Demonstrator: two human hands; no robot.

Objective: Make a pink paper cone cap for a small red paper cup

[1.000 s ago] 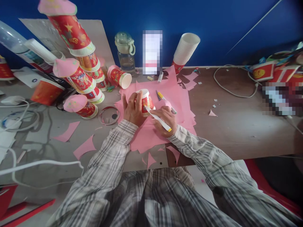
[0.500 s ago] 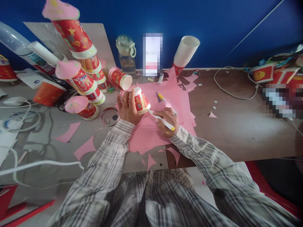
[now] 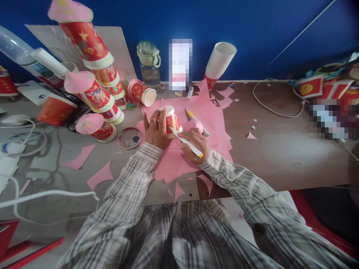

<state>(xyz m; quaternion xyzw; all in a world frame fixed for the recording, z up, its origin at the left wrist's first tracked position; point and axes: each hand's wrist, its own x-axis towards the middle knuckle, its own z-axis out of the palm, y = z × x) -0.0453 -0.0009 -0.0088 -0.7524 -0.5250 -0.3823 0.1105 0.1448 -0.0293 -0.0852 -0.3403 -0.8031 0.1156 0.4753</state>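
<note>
In the middle of the head view, my left hand (image 3: 157,129) grips a red paper cup (image 3: 173,123) from its left side, with the white base upward. My right hand (image 3: 196,145) holds a white marker pen (image 3: 190,146) with a yellow end; its tip meets the cup's side near the lower rim. Beneath both hands lie pink paper sheets (image 3: 168,164). A pink paper cone (image 3: 195,125) and a yellow-and-grey marker (image 3: 189,114) are just beyond my right hand.
Cup towers with pink cone tops (image 3: 89,45) stand at the left. A tape roll (image 3: 129,138) lies beside my left hand. At the back are a water bottle (image 3: 149,65), a blurred upright screen (image 3: 181,63) and a stack of white cups (image 3: 221,59). Paper scraps (image 3: 101,175) lie around.
My left hand has shifted the cup slightly right and stood it more upright. The pen tip has moved a little left, from the rim's edge onto the cup's side.
</note>
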